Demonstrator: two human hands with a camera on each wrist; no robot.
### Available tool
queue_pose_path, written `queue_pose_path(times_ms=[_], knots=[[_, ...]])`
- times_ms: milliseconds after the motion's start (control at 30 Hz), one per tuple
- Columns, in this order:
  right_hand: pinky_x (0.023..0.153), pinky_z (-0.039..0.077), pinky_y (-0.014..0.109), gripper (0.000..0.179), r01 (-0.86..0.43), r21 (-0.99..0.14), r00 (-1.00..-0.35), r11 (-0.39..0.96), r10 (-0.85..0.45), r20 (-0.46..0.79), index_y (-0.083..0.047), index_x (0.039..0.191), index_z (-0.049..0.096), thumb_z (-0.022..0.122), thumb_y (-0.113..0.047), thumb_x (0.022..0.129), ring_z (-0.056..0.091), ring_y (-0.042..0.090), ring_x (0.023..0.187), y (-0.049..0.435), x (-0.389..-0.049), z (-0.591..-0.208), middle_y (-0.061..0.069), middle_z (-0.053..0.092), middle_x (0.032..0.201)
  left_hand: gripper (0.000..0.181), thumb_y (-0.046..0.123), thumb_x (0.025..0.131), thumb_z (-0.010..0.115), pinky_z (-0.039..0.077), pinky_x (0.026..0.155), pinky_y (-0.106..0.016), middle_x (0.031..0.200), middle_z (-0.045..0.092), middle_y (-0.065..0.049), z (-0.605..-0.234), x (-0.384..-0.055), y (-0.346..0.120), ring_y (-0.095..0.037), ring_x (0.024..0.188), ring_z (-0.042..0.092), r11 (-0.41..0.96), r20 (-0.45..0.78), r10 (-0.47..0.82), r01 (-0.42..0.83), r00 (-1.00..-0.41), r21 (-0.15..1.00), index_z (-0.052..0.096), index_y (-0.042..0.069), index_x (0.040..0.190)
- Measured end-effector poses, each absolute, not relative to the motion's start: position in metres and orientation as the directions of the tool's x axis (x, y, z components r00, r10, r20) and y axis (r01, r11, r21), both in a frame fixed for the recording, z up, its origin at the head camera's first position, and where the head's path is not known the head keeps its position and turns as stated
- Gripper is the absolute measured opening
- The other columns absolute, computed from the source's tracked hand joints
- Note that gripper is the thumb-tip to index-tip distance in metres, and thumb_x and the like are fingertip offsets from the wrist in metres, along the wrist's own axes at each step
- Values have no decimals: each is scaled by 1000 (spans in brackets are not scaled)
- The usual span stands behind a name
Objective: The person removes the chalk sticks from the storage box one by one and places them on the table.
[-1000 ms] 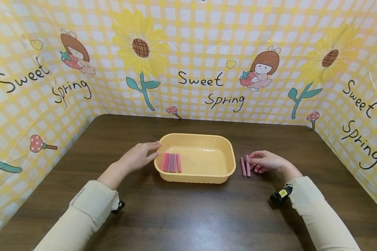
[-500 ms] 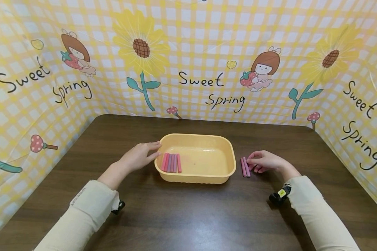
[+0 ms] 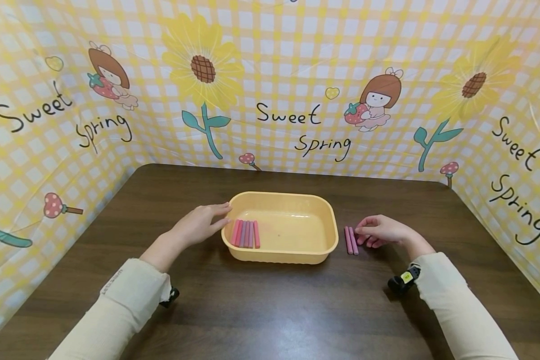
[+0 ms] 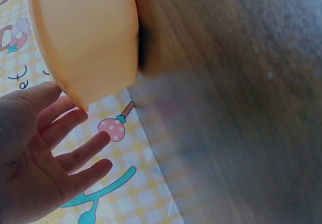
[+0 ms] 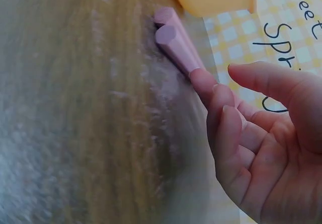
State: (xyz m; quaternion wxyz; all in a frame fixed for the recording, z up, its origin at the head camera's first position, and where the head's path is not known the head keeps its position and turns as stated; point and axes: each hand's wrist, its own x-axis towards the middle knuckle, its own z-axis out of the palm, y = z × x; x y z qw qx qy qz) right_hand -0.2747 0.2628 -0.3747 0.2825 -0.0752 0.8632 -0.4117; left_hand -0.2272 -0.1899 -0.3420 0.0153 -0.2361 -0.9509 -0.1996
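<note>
Hands well apart, yellow tray (image 3: 279,256) between them on brown counter (image 3: 270,310). Left hand (image 3: 200,225) sits at its end of the tray, fingers spread, fingertips touching the rim, no firm grip visible. Row of pink and purple sticks (image 3: 245,234) lies in the tray just past the left fingertips, side by side, at the end nearest that hand. Rest of tray floor runs off toward the right hand (image 3: 380,231). That one is outside the tray: thumb apart from index, other fingers bent, nothing clamped. Index fingertip right at the side of a purple stick (image 3: 353,242); actual contact hard to confirm. Pink-purple stick (image 3: 348,241) just beyond it, tray side, about parallel; can't tell if the two touch. Both lie on the counter between right hand and tray. Checked cloth (image 3: 288,65) stands beyond both hands.
</note>
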Motion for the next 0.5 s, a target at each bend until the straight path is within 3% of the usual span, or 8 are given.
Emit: queue_pose_path(times_ms=[500], knots=[[66, 52, 25, 45, -14, -772, -837, 635, -430, -338, 9, 117, 49, 53, -30, 95, 57, 11, 71, 245, -273, -338, 5, 67, 89, 41, 16, 94, 55, 40, 105, -50, 135, 51, -21, -343, -228, -190, -36, 126, 48, 813, 118, 432, 443, -894, 379, 53, -4, 129]])
